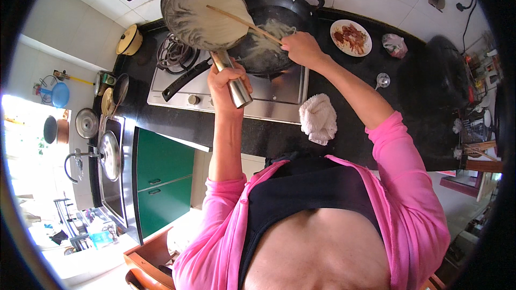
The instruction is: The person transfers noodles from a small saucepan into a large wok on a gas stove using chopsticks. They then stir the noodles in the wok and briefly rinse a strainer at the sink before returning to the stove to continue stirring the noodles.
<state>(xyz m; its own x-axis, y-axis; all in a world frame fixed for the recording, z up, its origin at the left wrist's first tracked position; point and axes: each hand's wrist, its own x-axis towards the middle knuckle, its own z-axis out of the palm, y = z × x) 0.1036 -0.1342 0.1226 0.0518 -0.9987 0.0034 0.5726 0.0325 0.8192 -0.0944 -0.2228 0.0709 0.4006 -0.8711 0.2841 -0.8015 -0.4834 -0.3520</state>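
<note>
My left hand (229, 80) grips the steel handle of a round pan (193, 16), which is tilted over the left edge of a black wok (278, 4). A pale batter-like mass coats the inside of the tilted pan. In my right hand (302, 49) are wooden chopsticks (242, 23), whose far end reaches to the pale mass. Pale, stringy food (271, 36) lies in the wok, which stands on the right burner of a steel gas hob (258, 108). An orange flame shows below it.
A plate of reddish food (350, 38), a knotted plastic bag (394, 46) and a clear spoon (382, 81) lie right of the wok. A white towel (318, 119) touches the hob's front right corner. A black handle (186, 79) crosses the hob's left side; a yellow pot (130, 40) stands behind.
</note>
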